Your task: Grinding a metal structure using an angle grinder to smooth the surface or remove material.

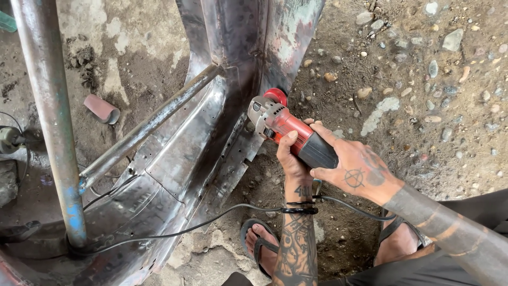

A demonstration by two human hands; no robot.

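A red and black angle grinder [288, 132] is held against the edge of a bare, scuffed sheet-metal body panel [185, 159]. Its grey gear head and red disc guard [276, 96] touch the panel's right flange. My right hand [352, 164] wraps the black rear of the grinder from above. My left hand [291, 159] grips the red body from below, thumb on top. The grinder's black cord [211, 220] runs from under my hands leftward across the panel.
A thick steel tube [53, 116] stands at the left, and a thinner rod [153, 122] crosses the panel diagonally. A short pink cylinder [101, 108] lies on the dirt. My sandalled feet [262, 241] rest on pebbly ground below.
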